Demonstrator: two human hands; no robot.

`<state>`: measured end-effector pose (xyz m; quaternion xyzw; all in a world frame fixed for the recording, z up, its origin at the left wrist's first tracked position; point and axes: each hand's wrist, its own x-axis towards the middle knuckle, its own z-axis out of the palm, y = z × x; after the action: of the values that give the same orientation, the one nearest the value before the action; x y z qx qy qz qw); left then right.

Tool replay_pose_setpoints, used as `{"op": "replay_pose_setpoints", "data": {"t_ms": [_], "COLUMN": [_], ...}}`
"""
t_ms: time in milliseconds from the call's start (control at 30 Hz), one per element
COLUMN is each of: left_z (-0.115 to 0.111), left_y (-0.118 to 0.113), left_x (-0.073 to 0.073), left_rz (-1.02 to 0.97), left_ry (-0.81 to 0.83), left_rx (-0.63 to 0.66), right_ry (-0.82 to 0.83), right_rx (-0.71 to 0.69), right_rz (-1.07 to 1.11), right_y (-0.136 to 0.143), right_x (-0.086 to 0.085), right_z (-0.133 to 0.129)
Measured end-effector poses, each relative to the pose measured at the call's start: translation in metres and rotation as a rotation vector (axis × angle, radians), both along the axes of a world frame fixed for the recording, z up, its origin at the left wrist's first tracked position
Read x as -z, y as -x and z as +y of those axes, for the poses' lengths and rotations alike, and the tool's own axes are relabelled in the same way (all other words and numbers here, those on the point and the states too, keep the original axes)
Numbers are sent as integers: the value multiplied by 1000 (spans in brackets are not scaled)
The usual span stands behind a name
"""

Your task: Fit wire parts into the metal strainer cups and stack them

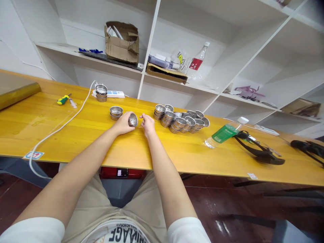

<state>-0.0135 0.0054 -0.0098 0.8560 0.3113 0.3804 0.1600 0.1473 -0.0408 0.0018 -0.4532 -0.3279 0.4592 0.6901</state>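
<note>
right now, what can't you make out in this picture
All in the head view:
Left side of the held metal cup: covered by the left hand.
Whether the right hand pinches anything: too small and blurred.
Exact count of the clustered cups: front ones hide rear ones.
Small print on the green label: blurred.
Rest of the black item: cut off by the right edge.

The cups [180,122] are silver, the table [135,148] yellow.
</note>
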Motion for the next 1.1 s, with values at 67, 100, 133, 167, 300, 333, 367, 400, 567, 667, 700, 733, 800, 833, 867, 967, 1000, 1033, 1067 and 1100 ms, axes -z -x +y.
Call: {"op": "replay_pose_setpoints", "data": {"t_ms": [67, 100, 133, 167, 300, 333, 367, 400, 567, 667, 700, 733, 800, 833, 867, 967, 1000, 1033, 1067, 1100], "left_z": [1, 1, 2, 2, 3, 4, 4, 4, 5, 4, 3, 2, 1, 0, 0, -1, -1, -2, -2, -3], "left_y": [0, 0, 0, 0, -1, -2, -2, -2, -2, -2, -2, -2, -2, -2, -2, -2, -2, -2, -2, -2], "left_x": [1, 1, 2, 2, 3, 3, 4, 4, 5, 4, 3, 3, 1, 1, 1, 0, 0, 0, 0, -1], "left_rz": [-2, -3, -4, -4, -3, -2, -3, -3, -5, 0, 5, 11, 31, 42, 52, 73, 75, 76, 77, 78], "left_ry": [-7, -9, -11, -11, -10, -13, -17, -23, -34, -37, -41, -47, -59, -65, -69, -71, -70, -70, -70, -69], "left_rx": [3, 6, 8, 10, 15, 18, 22, 26, 27, 22, 23, 25, 36, 42, 47, 52, 52, 51, 51, 49], "right_ry": [-14, -20, -24, -27, -53, -66, -80, -95, -126, -123, -117, -109, -85, -70, -55, -12, -3, 4, 11, 17], "right_rx": [-2, -10, -17, -18, 30, 49, 69, 85, 78, 56, 51, 46, 40, 35, 28, -5, -17, -26, -34, -39], "right_rz": [-14, -18, -20, -23, -52, -70, -92, -117, -234, -282, -280, -268, -219, -186, -152, -67, -47, -31, -19, -9], "right_y": [1, 1, 2, 2, 4, 4, 4, 4, 7, 10, 11, 12, 13, 13, 14, 15, 15, 16, 16, 17], "right_x": [0, 0, 0, 0, -2, -2, -2, -1, 3, 4, 4, 3, 1, -1, -2, -5, -5, -6, -6, -6], "right_z": [1, 2, 2, 1, 0, 0, 0, 0, 0, -1, -1, -2, -3, -4, -4, -6, -6, -7, -7, -8]}}
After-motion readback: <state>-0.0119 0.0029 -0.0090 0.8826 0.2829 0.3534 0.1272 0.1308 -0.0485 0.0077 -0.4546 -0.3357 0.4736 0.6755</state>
